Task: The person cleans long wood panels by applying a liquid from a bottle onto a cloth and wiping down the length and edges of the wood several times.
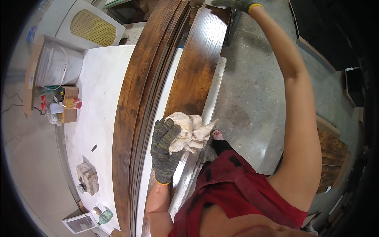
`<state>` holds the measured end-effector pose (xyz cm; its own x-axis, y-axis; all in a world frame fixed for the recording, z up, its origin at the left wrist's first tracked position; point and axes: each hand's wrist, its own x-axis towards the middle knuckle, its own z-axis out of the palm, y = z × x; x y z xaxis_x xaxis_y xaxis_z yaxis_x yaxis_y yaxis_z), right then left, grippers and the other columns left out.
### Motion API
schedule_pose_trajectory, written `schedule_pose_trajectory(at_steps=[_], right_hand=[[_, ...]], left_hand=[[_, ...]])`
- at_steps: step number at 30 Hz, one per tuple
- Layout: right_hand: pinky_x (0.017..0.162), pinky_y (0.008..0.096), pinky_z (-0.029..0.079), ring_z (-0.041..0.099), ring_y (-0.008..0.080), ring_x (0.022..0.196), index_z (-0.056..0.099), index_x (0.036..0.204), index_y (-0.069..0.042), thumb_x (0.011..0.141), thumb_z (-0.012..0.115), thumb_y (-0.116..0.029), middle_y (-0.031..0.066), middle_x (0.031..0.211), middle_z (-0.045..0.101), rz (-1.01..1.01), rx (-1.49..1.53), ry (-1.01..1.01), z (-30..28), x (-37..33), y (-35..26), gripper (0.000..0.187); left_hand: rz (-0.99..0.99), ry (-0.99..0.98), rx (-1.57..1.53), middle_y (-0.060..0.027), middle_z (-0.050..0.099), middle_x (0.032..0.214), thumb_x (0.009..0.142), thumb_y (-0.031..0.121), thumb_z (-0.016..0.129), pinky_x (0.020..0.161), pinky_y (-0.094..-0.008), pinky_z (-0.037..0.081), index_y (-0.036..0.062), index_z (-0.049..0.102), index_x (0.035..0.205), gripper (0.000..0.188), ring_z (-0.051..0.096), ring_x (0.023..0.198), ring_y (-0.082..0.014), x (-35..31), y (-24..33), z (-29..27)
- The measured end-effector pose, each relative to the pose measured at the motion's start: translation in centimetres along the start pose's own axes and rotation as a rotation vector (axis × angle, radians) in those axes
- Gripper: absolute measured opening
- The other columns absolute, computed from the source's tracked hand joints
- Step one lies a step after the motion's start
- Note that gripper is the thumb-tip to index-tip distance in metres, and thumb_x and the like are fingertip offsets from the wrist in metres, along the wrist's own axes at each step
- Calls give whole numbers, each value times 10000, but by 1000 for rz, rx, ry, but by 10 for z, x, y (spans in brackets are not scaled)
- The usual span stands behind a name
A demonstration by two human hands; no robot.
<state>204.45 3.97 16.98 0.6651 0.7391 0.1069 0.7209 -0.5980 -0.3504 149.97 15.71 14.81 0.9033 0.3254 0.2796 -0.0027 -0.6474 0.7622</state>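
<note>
My left hand (165, 148), in a dark knitted glove with a yellow cuff, presses a crumpled off-white cloth (189, 132) onto a brown wooden board (199, 65). The thumb lies against the cloth, and part of the grip is hidden. Far ahead, my right hand (237, 4), gloved the same way, reaches over the board's far end. The picture's top edge cuts it off, so I cannot tell what its fingers do. Light reflects off the board's far part, while a darker patch shows just beyond the cloth.
Several stacked brown boards (136, 102) lie lengthwise on the white table (98, 114), left of the single board. A white bucket (59, 65), bottles and small boxes stand at the far left. A stained block-shaped container (87, 177) and a green bottle (105, 217) are nearer. Concrete floor (252, 94) lies right.
</note>
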Motion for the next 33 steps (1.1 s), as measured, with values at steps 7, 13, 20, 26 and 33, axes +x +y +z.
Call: schedule_pose_trajectory(at_steps=[7, 13, 20, 26, 33], right_hand=[[853, 372, 519, 695, 274, 946, 726, 1150, -68, 836, 730, -528, 125, 1065, 744, 76, 151, -51, -26, -61, 46, 557], [900, 412, 513, 675, 342, 970, 704, 1189, -71, 816, 729, -550, 195, 1048, 716, -118, -59, 542, 37, -58, 20, 607], [889, 313, 523, 659, 206, 1048, 665, 1298, -289, 1004, 517, -449, 50, 1425, 573, -426, -323, 534, 73, -141, -32, 366], [874, 407, 498, 634, 255, 994, 570, 1403, -192, 891, 637, -544, 131, 1098, 678, -317, -127, 402, 84, -246, -134, 626], [837, 346, 525, 651, 219, 1004, 616, 1336, -160, 869, 706, -466, 112, 1166, 694, -344, 334, 641, 95, -125, -19, 566]], left_hand=[[-44, 18, 0, -172, 588, 1348, 828, 140, 755, 1113, -468, 382, 29, 668, 1205, 402, 525, 1292, -360, -3, 0, -1], [-39, 363, -167, -166, 550, 1401, 910, 38, 627, 1136, -446, 357, 33, 638, 1260, 351, 484, 1336, -303, -3, 7, 4], [-73, 396, -103, -155, 556, 1396, 907, -4, 627, 1129, -418, 349, 11, 629, 1269, 363, 496, 1315, -279, -9, 6, 3], [-79, 406, -109, -156, 553, 1401, 906, -3, 625, 1127, -420, 351, 11, 627, 1275, 369, 497, 1314, -281, -9, 6, 4], [-81, 305, -137, -175, 544, 1408, 878, -16, 608, 1123, -430, 361, 4, 622, 1281, 404, 491, 1324, -306, -11, 2, 3]])
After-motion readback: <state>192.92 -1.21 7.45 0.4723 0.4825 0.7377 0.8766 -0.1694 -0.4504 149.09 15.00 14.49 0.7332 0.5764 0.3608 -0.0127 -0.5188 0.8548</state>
